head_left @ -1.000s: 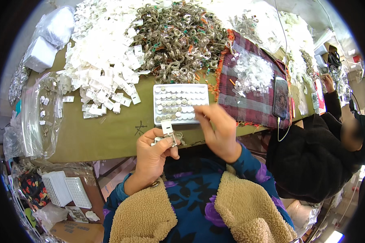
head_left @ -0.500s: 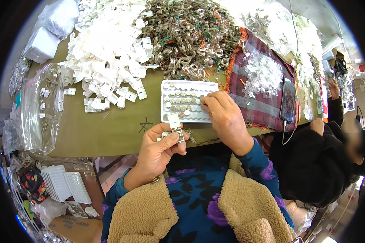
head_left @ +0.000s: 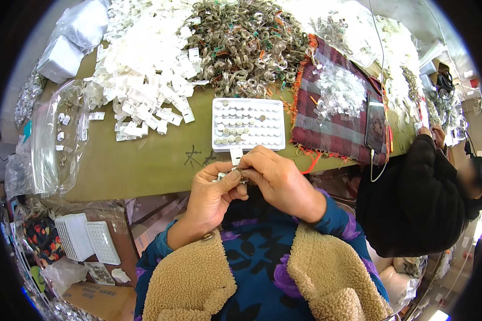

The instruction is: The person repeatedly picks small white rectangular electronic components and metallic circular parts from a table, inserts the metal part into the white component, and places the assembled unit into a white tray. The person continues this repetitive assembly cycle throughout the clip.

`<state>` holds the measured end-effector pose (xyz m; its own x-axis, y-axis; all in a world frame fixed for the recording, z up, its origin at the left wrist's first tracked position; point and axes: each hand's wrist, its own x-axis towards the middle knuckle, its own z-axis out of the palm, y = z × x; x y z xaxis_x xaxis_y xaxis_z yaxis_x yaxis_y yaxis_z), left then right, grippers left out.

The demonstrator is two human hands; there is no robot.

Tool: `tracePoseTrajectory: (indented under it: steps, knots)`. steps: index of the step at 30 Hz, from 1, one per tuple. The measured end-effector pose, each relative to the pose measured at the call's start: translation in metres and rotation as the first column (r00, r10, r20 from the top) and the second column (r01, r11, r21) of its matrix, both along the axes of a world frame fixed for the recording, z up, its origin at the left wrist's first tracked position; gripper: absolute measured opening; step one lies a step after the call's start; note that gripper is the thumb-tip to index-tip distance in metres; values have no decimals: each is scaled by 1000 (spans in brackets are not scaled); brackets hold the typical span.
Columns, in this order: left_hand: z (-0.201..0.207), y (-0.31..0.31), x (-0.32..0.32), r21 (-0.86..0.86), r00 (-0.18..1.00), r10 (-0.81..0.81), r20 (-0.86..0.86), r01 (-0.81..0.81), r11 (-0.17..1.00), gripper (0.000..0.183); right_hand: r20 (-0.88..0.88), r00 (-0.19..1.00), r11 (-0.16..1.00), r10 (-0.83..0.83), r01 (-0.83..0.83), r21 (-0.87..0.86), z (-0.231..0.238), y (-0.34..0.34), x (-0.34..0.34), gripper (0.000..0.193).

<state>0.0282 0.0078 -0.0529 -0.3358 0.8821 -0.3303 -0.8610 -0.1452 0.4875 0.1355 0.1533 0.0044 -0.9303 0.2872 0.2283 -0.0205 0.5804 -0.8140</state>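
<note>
My left hand (head_left: 211,195) is closed around a small white plastic case, whose raised lid (head_left: 236,155) sticks up between my fingers. Against the same case, my right hand (head_left: 286,184) has its fingertips pinched together; whatever they hold is hidden. Just beyond both hands lies a white tray (head_left: 268,146) with rows of round pockets. Some pockets carry small silvery discs (head_left: 232,131) that look like button cells, mostly toward the tray's near left. A little more white plastic shows under my left fingers, too covered to make out.
White plastic cases (head_left: 144,101) are heaped at the far left, beside a pile of coiled clear-and-brown wires (head_left: 246,48). Right of the tray, a plaid cloth (head_left: 326,134) bears clear plastic pieces (head_left: 340,93) and a phone (head_left: 376,125) on a cable. A person in black (head_left: 412,192) sits at the right.
My right hand has left the tray's right side and come back to the case in my left hand. The tray's discs now show unobstructed. The neighbour's arm has shifted.
</note>
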Motion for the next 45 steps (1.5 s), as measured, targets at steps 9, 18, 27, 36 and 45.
tracePoseTrajectory:
  steps: [9, 18, 27, 36, 45]
  knots:
    - [-1, -5, 3, 28, 996, 91, 23, -92, 995, 17, -287, 958, 992, 16, 21, 125, -20, -20, 6, 37]
    - [26, -7, 5, -115, 976, 0, -217, -25, 993, 13, -160, 974, 825, -161, 44, -563, -14, -12, 22, 24]
    - [11, 2, 3, -97, 975, -200, -93, 191, 977, 19, 16, 976, 913, -217, 209, -351, -23, -7, 13, 13]
    - [8, 3, 9, 57, 954, -241, 177, 235, 970, 37, -463, 885, 963, 49, 81, 256, -15, 9, 28, 31]
    - [13, 31, 21, -90, 925, -345, 161, 362, 928, 27, -570, 822, 878, 25, 255, 406, -35, 26, 50, 28]
